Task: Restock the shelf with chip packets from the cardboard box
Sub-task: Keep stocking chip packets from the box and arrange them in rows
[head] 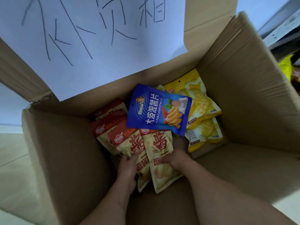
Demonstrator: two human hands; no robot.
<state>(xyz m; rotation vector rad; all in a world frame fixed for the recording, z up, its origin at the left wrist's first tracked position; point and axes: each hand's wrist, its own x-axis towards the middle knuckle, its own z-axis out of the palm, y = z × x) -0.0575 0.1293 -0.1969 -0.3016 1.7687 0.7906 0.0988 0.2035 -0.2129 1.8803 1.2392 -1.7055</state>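
Both bare hands reach down into the open cardboard box (243, 98), each grip grasping a red-and-cream chip packet. The left hand (128, 169) grasps the left red packet (128, 143) at its lower half, thumb lying on the printed front and the remaining fingers hidden behind the foil. The right hand (177, 158) grasps the right red packet (160, 153) along its right edge; only a thumb and part of the palm show, the fingertips tucked under the packet. The two held packets overlap, and the bottom corners below the grips hang near the box's near wall.

Just beyond both grips a blue packet (158, 111) lies tilted on top of the pile, covering the upper ends of the held packets. Left of the left grip, more red packets (105, 125) are stacked, their lower parts buried. Beyond and right of the right grip lie yellow packets (203, 109), partly under the blue one.

A white paper sheet (90, 39) with handwritten characters covers the far flap, cut off at the top edge. At the upper right a shelf (282, 30) is blurred and cropped, with something yellow below it that cannot be made out
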